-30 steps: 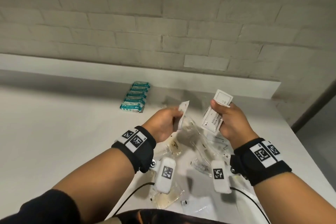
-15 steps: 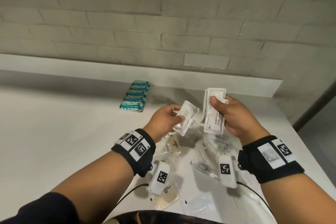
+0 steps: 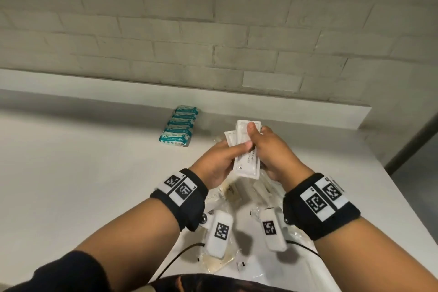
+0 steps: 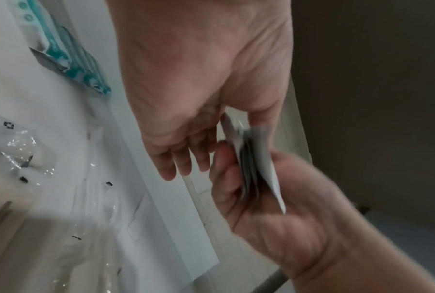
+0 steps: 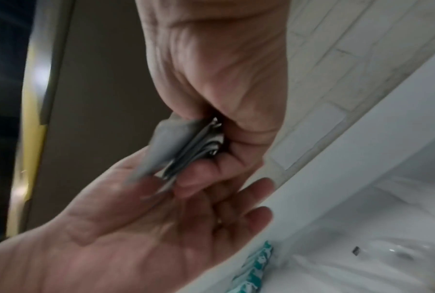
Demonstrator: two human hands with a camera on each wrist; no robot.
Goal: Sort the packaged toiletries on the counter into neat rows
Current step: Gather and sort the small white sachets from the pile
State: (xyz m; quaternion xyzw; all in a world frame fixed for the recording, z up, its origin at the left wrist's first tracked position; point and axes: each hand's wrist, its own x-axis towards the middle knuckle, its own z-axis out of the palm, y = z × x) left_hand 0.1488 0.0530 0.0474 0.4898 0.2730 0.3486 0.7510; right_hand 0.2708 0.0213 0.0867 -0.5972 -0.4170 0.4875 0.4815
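Observation:
Both hands meet above the white counter, holding one stack of white sachets. My left hand lays its thumb on top of the stack with its fingers underneath. My right hand grips the stack from the right, thumb pressed on its upper end. The right wrist view shows the sachets edge-on in the right hand's curled fingers, with the left palm below. A neat row of teal wipe packs lies to the left near the back ledge. Clear loose packets lie under the wrists, partly hidden.
A raised white ledge runs along the brick wall behind the counter. The counter's right edge drops to a grey floor. More clear wrappers and the wrist cameras' black cables lie near the front edge.
The hands were apart, each holding its own sachets. The left hand has moved right and brought its sachet onto the right hand's stack, so both now hold one bundle.

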